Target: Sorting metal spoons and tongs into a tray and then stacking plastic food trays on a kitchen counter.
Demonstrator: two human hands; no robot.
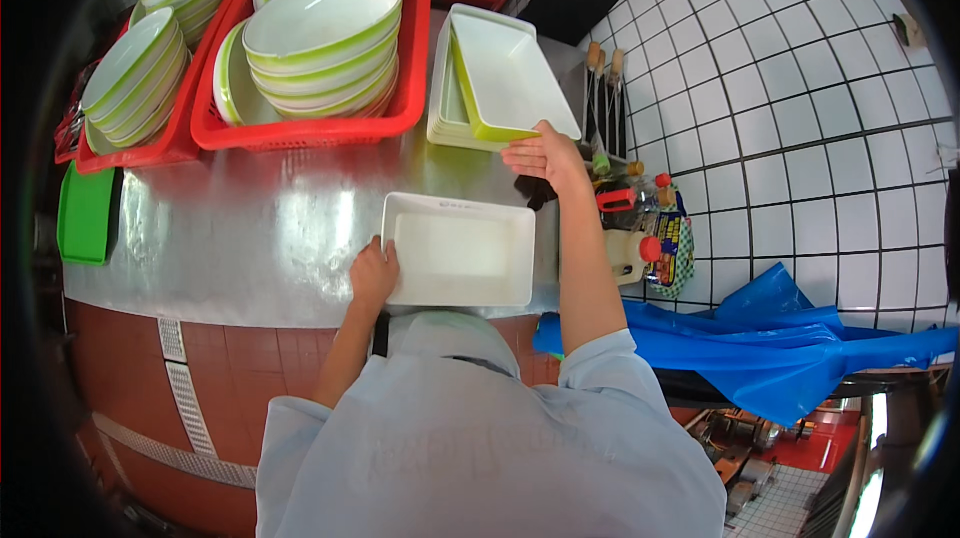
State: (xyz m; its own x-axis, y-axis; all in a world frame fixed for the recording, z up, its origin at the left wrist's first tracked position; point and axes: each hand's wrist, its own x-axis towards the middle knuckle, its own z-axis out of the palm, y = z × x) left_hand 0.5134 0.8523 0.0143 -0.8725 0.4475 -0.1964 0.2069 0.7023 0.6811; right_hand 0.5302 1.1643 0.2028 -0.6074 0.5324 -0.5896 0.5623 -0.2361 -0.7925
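Note:
At the counter's near edge lies a rectangular white dish [459, 253], its inside facing up. My left hand [374, 273] grips its left wall, the thumb at the rim and the fingers outside. My right hand [551, 155] is at the near right corner of a rectangular dish with a white inside and a lime-green outer wall [514, 72]. The thumb lies at its rim, with the fingers stretched along the outside. This green-walled dish rests askew on a stack of pale rectangular dishes [442, 114]. How far down the stack goes is partly hidden.
Red plastic baskets [307, 134] on the steel counter [240, 238] hold stacked white-and-green bowls [322, 35]. A green tray [86, 215] lies far left. Wooden-handled tools [600, 72], bottles [637, 249] and a blue plastic sheet [780, 343] line the right, beside a tiled wall [787, 125].

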